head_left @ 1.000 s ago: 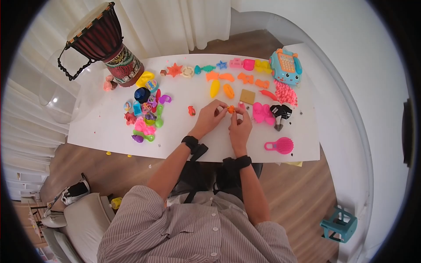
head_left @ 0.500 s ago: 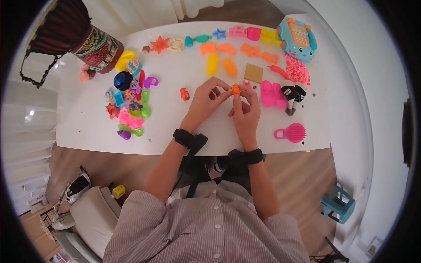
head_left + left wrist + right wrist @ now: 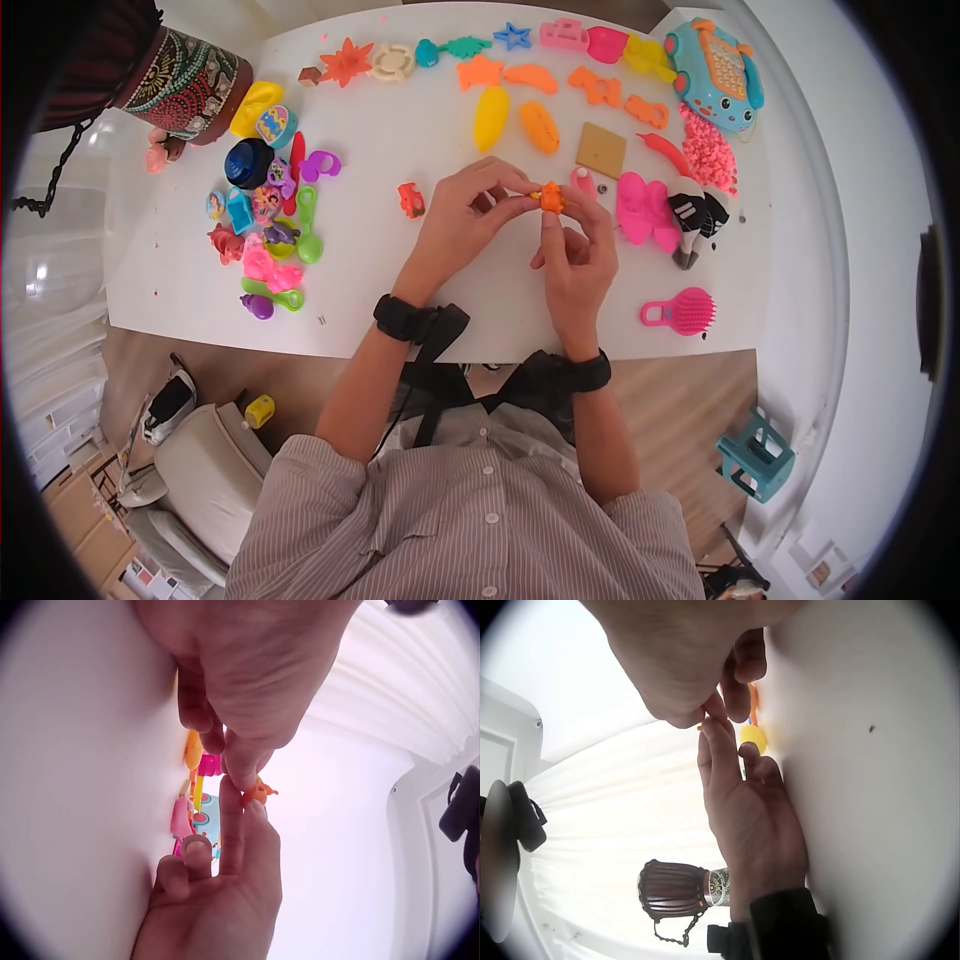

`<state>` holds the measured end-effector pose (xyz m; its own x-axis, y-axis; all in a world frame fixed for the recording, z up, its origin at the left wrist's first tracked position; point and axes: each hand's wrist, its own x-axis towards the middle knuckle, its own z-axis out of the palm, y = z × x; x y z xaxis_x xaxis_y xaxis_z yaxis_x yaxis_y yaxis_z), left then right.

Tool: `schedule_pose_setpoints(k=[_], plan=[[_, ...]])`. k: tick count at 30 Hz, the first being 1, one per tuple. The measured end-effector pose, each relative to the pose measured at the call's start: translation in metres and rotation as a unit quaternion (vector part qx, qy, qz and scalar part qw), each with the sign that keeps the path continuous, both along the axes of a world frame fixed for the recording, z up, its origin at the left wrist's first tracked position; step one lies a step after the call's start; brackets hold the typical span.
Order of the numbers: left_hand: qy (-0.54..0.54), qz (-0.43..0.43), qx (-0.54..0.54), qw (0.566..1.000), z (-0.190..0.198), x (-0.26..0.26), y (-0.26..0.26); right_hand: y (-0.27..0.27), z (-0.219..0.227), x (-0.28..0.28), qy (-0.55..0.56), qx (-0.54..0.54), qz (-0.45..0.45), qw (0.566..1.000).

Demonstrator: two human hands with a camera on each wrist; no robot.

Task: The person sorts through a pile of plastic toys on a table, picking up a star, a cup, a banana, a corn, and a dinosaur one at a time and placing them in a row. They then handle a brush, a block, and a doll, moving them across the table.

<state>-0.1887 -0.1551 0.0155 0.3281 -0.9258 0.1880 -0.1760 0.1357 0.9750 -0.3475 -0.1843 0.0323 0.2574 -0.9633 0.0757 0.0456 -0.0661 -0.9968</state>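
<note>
Between the two hands, above the table, is a small orange toy (image 3: 551,197) with a bit of yellow on its left side. The left hand (image 3: 467,217) pinches the yellow side with thumb and forefinger. Thumb and forefinger of the right hand (image 3: 578,258) grip the orange part. In the left wrist view the orange toy (image 3: 256,794) shows a small hole and a thin projecting piece. Fingers hide most of it in the right wrist view. A red-orange figure (image 3: 411,200) lies left of the left hand.
Colourful toys, a purple ring (image 3: 320,165) among them, are heaped on the table's left. Moulds, a tan square (image 3: 601,150) and a toy phone (image 3: 714,75) stand behind the hands. A pink brush (image 3: 681,312) lies at right, a drum (image 3: 190,85) stands back left.
The head view has shifted, bringing table and hands closer. Both hands keep hold of the orange toy, and its orange part shows more plainly between the fingertips.
</note>
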Motion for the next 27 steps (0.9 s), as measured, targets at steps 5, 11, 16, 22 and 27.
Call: schedule_pose_setpoints(k=[5, 11, 16, 22, 27], plan=[[0.01, 0.006, 0.029, 1.0, 0.006, -0.002, 0.001, 0.0, 0.0, 0.002, -0.001, -0.004, -0.016, 1.0], [0.002, -0.009, 0.069, 0.998, 0.013, 0.0, 0.003, -0.002, -0.002, 0.001, 0.023, -0.008, -0.002, 1.0], [0.028, -0.022, 0.106, 0.994, 0.014, -0.002, 0.005, -0.004, -0.003, 0.003, 0.041, -0.027, -0.004, 0.999], [0.032, -0.036, 0.129, 0.99, 0.014, 0.0, 0.006, -0.004, -0.003, 0.003, 0.068, -0.056, -0.003, 0.996], [0.045, -0.045, 0.123, 0.99, 0.015, 0.003, 0.007, -0.004, -0.003, 0.002, 0.088, -0.076, 0.0, 0.993]])
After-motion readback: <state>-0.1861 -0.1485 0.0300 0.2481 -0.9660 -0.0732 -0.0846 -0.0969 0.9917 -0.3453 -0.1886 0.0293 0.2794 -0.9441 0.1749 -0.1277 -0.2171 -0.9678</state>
